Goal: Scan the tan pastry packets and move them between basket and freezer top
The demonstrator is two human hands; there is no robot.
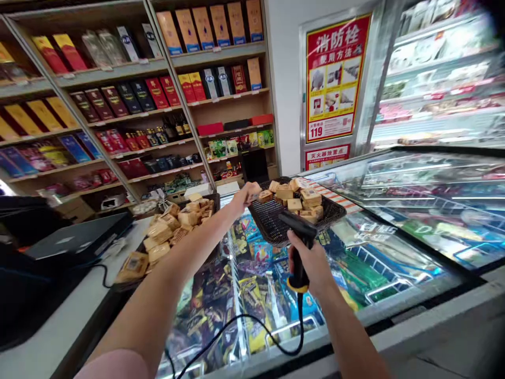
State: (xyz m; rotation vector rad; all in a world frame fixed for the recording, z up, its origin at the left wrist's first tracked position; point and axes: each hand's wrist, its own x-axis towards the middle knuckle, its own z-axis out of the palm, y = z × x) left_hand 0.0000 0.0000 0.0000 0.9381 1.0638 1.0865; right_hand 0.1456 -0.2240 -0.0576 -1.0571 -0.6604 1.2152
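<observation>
- Black plastic handheld scanner with yellow ring [300,267]: right of centre; right hand [316,263] has its fingers wrapped around the handle.
- Black mesh tray [272,222] with small tan wrapped blocks [311,197]: centre-right of frame; left hand [249,193] near its left edge. Cannot tell whether the left fingers pinch a block.

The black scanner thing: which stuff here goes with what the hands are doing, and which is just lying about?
With the hands:
- black scanner, held in the right hand
- dark basket, beside the left hand
- wrapped packs in that basket

Just around:
- boxes on the shelves
- red poster
- bags in the freezer
</observation>
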